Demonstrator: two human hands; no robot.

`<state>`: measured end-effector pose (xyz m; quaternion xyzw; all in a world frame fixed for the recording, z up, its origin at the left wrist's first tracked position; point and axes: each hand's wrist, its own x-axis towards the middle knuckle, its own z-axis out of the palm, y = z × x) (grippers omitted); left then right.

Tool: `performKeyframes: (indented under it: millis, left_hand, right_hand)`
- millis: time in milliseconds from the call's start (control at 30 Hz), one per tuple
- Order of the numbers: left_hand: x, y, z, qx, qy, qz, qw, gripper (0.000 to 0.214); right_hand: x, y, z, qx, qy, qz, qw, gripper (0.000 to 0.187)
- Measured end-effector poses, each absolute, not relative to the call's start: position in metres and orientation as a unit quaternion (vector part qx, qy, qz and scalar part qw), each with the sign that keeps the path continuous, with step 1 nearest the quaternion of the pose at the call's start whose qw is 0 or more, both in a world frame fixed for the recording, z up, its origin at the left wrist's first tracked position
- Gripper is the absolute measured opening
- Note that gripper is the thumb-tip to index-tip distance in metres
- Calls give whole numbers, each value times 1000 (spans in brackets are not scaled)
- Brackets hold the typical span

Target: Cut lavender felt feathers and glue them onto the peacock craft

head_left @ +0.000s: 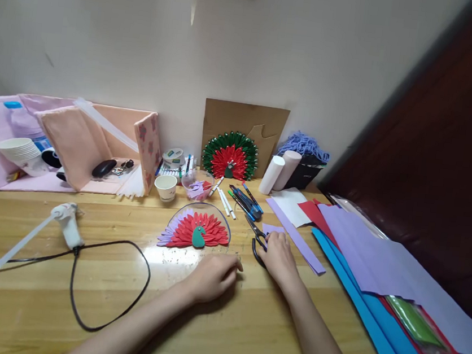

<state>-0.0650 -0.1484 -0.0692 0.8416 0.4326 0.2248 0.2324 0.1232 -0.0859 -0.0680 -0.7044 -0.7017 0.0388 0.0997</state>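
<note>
My right hand [280, 257] is on the table with its fingers curled at the black handles of a pair of scissors [260, 235], whose blades point away to the left. A small purple paper piece [271, 228] lies just beyond its fingertips. My left hand [214, 277] rests on the wood with its fingers curled in, and nothing shows in them. Beyond it lies a peacock craft [198, 237] with a green body, red petals and purple petals on its left side, on a clear rounded sheet. A long purple strip [296, 236] lies right of my right hand.
A hot glue gun [67, 223] with a looping black cord [148, 280] occupies the left. Coloured sheets [363, 254] are piled at right. Behind are a paper cup [165, 188], a clear bowl [197, 186], pens [249, 202] and a finished peacock [230, 156] on cardboard.
</note>
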Motion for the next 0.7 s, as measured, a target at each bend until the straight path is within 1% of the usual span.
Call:
performKeyframes:
  millis: [167,267,333,433,500,600,700]
  left_hand:
    - [-50,-128,-75,839,435,217,244,22]
    - [-49,-127,-75,840,431,212,250,22]
    - [-50,-128,-74,843,428,207,250,22]
    - [-52,-129,-73,850,423,193,249,22]
    - [-51,-128,-72,850,422,188,254,23]
    - [-51,-128,-72,843,422,195,271,24]
    - [-52,-127,-73,819,430,228,305,24]
  right_hand:
    - [122,-78,-73,-717,-693,35,67,27]
    - [127,-76,-69,-696,-710,74,69,23]
    - [132,-76,-63,-689,-710,103,105,21]
    - [145,-74,-54,-684,-688,135,202,13]
    - [156,-71,-52,-698,-654,149,250,8]
    - [170,-65,-56,-723,-618,153,267,7]
    - [172,-62,-60,-701,-624,188,288,8]
